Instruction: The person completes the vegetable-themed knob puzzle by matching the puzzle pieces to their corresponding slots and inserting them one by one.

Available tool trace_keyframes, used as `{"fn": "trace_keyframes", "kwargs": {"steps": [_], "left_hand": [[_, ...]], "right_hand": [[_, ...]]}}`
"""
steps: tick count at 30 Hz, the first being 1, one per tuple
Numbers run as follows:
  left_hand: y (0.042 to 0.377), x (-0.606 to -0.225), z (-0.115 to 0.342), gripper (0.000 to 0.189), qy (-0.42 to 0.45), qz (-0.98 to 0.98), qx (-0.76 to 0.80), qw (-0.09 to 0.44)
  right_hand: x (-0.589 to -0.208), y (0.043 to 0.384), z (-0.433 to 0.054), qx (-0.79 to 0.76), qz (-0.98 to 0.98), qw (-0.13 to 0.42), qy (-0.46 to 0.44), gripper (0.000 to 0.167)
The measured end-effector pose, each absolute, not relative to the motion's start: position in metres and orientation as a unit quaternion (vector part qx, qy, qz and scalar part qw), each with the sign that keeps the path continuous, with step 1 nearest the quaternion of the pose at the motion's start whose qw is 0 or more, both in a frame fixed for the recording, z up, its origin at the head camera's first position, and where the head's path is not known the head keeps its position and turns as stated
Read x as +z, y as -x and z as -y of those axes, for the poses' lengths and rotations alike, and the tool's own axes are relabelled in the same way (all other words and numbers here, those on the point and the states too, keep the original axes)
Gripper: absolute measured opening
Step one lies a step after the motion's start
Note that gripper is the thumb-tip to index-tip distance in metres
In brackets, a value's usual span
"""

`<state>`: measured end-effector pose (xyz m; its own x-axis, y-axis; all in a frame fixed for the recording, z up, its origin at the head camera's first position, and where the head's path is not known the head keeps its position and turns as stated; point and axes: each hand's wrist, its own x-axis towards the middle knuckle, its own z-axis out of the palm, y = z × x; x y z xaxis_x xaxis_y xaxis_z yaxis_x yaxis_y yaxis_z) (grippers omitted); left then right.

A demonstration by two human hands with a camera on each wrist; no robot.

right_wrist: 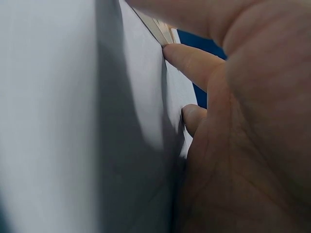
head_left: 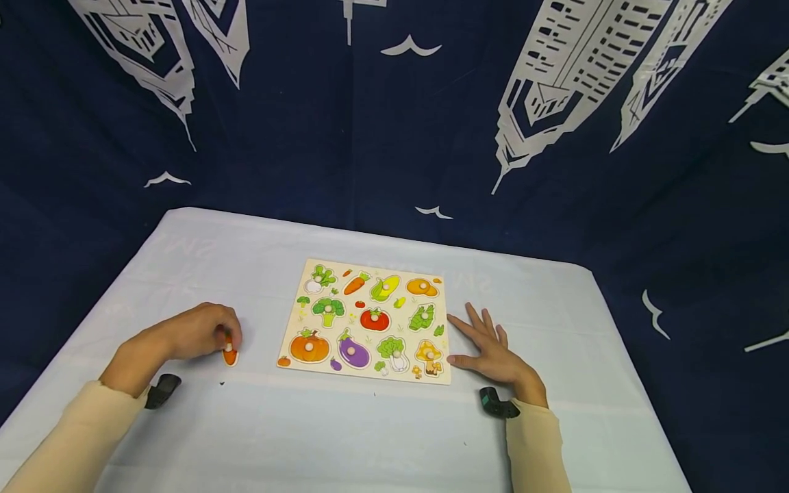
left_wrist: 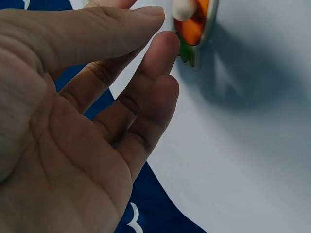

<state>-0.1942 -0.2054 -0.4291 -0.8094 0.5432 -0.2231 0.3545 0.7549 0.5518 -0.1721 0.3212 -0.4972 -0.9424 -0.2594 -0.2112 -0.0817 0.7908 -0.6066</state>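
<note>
My left hand [head_left: 200,331] hovers at the left of the table, thumb and fingers bent toward an orange carrot puzzle piece [head_left: 230,355]. In the left wrist view the carrot piece's white knob [left_wrist: 184,8] sits just past the thumb tip, with a small gap between. Green leaves [left_wrist: 186,51] show at one end of it. To the right lies a wooden vegetable puzzle board [head_left: 364,373]. Fingers spread, my right hand [head_left: 493,355] rests flat beside the board, its thumb and index fingertip touching the right edge. The board's carrot spot [head_left: 356,284] shows no knob.
Knobbed pieces such as a tomato [head_left: 374,320], an eggplant [head_left: 353,349] and a pumpkin [head_left: 309,348] sit in the board. A white cloth covers the table [head_left: 401,438]. Behind it hangs a dark blue curtain [head_left: 351,150] with white building prints.
</note>
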Motion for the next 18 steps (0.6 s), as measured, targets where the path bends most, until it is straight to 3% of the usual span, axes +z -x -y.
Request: {"fn": "trace_keyframes", "kwargs": {"steps": [18], "left_hand": [[0.189, -0.442, 0.206, 0.031, -0.260, -0.916, 0.259, 0.164]], "right_hand": [[-0.497, 0.173, -0.321, -0.305, -0.937, 0.144, 0.086, 0.087]]}}
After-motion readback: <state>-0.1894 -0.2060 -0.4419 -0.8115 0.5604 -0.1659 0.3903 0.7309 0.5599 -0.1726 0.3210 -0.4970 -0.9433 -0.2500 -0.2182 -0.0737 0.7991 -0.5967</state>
